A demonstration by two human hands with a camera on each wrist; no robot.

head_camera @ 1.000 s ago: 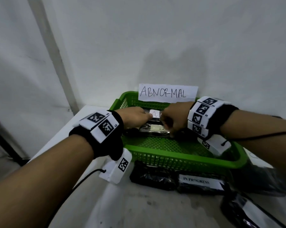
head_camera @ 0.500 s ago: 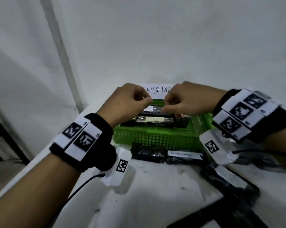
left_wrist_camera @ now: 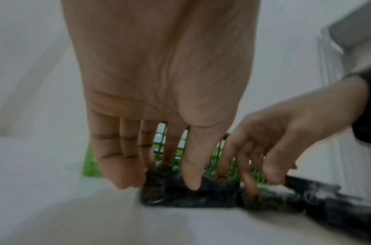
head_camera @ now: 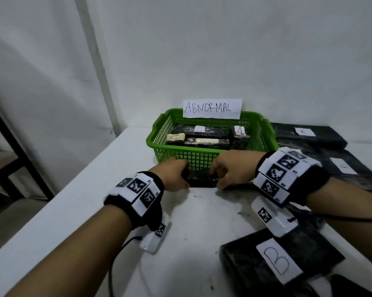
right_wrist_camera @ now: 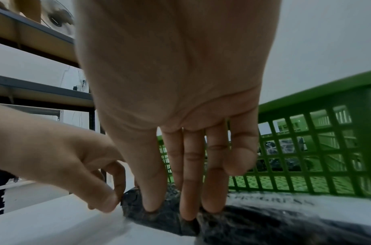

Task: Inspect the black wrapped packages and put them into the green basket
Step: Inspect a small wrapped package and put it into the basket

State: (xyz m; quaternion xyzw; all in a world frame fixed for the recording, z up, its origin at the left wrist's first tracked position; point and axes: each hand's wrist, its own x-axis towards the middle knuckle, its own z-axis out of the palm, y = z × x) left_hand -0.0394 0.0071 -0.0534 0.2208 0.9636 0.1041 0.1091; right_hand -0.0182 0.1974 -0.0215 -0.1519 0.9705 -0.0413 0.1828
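The black wrapped package (head_camera: 200,180) lies on the white table (head_camera: 120,168), touching the green basket's (head_camera: 204,159) near wall, its long axis running from one hand to the other. The left hand (head_camera: 173,176) pinches one end, the right hand (head_camera: 232,172) the other; the basket opening sits just beyond and above both.

Readable marks before me:

- White paper sign (head_camera: 212,108) on the far rim of the green basket (head_camera: 204,146): handwritten "ABNORMAL".
- Upright black package (head_camera: 239,137) in the basket, right side: white label, letter "A".
- Cream tag (head_camera: 175,137) on a package at the basket's left: letter "C".
- Black package (head_camera: 281,261) nearest me on the table (head_camera: 78,211): white label, large "B".
- White strip label (right_wrist_camera: 272,199) on the package under my right hand (right_wrist_camera: 180,82): blurred, seemingly "PROGRESS".
- Other labels too blurred to read.
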